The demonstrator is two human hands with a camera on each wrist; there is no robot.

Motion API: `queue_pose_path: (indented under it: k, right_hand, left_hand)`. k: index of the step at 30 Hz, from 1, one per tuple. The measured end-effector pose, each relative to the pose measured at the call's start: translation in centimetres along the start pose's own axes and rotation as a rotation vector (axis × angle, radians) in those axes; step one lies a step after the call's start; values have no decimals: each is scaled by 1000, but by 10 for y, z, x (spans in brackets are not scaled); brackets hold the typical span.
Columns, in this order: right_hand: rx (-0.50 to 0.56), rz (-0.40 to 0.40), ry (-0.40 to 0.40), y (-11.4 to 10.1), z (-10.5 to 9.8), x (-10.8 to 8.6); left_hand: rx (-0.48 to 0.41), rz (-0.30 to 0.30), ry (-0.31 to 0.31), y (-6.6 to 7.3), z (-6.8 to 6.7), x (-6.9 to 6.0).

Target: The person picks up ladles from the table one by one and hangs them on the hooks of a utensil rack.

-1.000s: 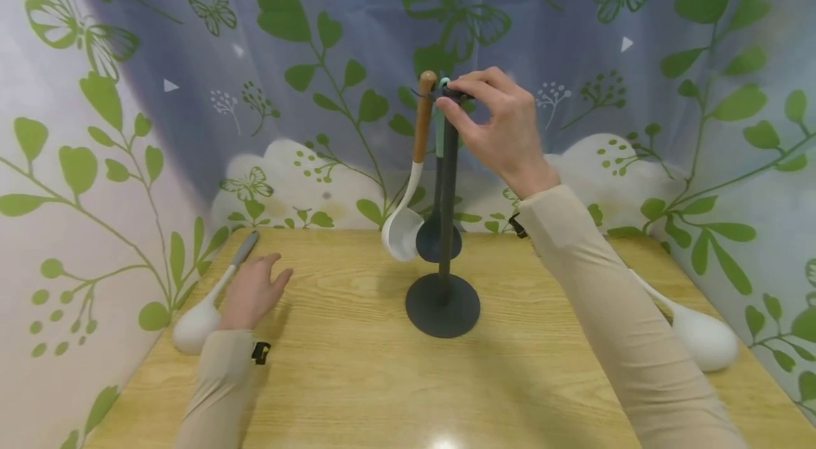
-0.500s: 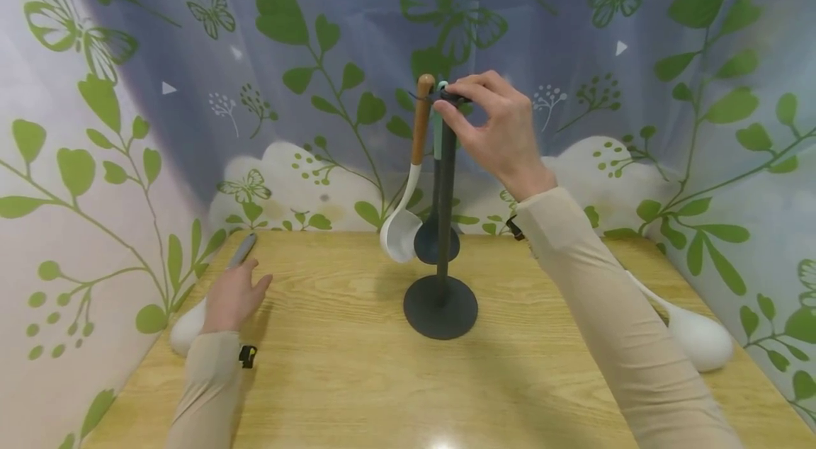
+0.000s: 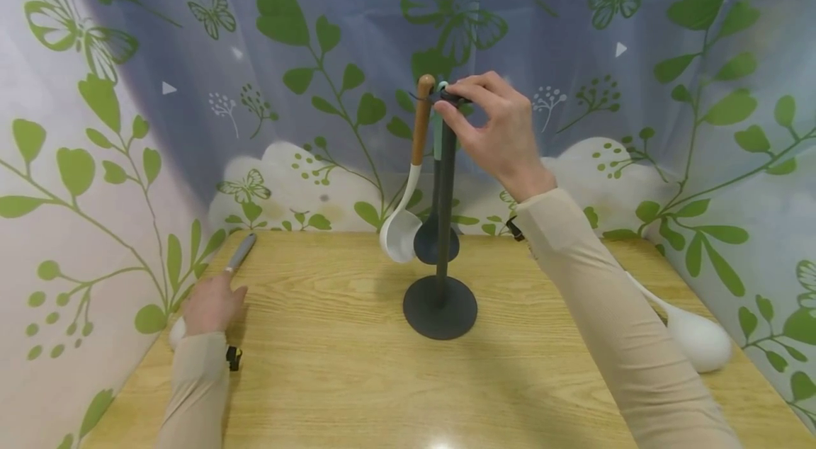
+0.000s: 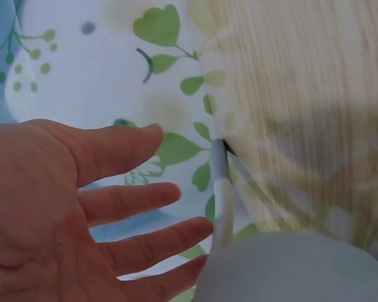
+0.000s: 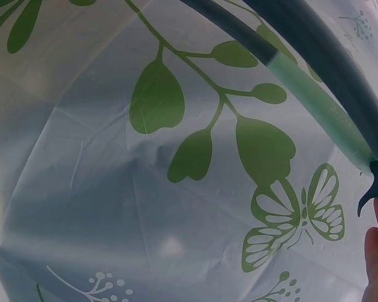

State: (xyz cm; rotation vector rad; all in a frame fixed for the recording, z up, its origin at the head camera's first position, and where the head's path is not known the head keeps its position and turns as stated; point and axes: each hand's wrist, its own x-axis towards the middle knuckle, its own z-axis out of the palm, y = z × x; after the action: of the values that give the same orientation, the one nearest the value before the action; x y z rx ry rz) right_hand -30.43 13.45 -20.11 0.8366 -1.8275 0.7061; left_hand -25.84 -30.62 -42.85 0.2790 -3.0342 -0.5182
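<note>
My left hand (image 3: 212, 304) is over a white ladle (image 4: 290, 270) with a grey handle (image 3: 242, 251) that lies on the table's left side. In the left wrist view its fingers are spread and fairly straight beside the ladle; any contact is unclear. With thumb and fingertips, my right hand (image 3: 500, 130) grips the hooked top of a dark utensil stand (image 3: 445, 215). From the stand hang a white ladle with a wooden handle (image 3: 421, 130) and a dark ladle (image 3: 428, 240) with a mint-green handle (image 5: 321, 110). The fingers partly cover the hooks.
Another white ladle (image 3: 698, 339) lies at the table's right side, its handle partly behind the right sleeve. The stand's round base (image 3: 440, 325) rests mid-table (image 3: 331, 378). A leaf-patterned curtain (image 3: 357, 10) closes off the back and sides.
My left hand has moved left and slightly down, from beside the grey-handled ladle to over it. The right hand keeps its grip on the stand's top.
</note>
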Motion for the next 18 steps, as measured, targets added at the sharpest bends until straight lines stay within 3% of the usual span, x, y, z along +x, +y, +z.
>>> queue_pose_path:
  k: [13,18]
  right_hand:
    - [-11,-14,18,-1,-1,1]
    - [-9,-23,25,-1,1,1]
  left_hand:
    - [-23,-82,-52,-12,1,2]
    - [-35,-96,-37,-16,5,0]
